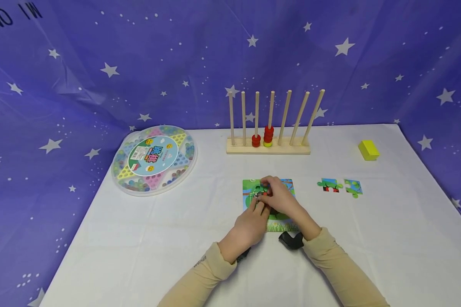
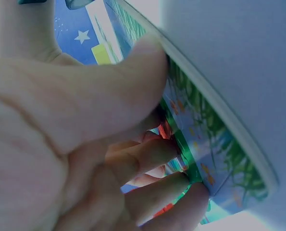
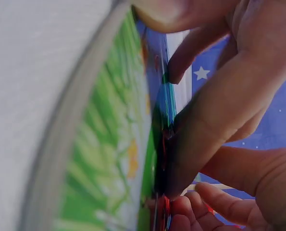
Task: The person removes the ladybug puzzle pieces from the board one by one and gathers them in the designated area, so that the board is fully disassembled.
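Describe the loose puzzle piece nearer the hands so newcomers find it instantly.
On the white table, find the puzzle board under the left hand and right hand. Right of it lie two loose pieces. The left piece shows red along its lower edge; its neighbour looks green and blue.

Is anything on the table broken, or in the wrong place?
I can't see anything spilled or broken. One loose puzzle piece and a second piece look a bit out of place: they lie off to the right of the puzzle board, apart from the rest of its picture.
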`<state>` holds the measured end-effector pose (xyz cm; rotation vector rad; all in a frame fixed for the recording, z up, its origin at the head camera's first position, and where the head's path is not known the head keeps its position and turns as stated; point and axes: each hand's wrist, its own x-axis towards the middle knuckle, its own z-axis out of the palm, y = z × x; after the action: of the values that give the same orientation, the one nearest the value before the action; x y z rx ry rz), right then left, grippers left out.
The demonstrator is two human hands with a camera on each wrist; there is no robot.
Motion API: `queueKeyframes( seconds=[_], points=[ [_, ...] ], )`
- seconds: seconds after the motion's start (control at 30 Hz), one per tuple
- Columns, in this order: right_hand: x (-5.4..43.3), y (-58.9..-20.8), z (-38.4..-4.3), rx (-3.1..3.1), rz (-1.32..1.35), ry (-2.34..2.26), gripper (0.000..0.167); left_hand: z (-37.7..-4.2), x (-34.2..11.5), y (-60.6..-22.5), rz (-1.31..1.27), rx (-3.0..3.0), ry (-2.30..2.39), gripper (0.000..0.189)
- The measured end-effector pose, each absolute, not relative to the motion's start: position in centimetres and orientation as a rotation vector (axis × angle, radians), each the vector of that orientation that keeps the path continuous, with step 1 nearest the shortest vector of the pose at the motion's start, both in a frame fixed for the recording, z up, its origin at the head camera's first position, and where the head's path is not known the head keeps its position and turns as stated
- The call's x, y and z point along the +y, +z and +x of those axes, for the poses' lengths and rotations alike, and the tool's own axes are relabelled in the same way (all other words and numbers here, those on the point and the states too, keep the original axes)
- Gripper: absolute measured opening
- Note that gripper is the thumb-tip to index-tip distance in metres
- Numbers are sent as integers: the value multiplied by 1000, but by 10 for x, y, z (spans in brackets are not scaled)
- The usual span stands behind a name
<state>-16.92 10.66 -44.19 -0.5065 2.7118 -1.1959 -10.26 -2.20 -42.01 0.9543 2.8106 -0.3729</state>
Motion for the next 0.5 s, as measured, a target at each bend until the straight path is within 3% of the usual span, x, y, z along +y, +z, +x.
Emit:
queueKeyframes(
  seconds=[0.5],
  points=[
    [109,-446,-174,2560,-616,-1354,58,-103,-23,-422,954,2826,-332,44]
  ],
)
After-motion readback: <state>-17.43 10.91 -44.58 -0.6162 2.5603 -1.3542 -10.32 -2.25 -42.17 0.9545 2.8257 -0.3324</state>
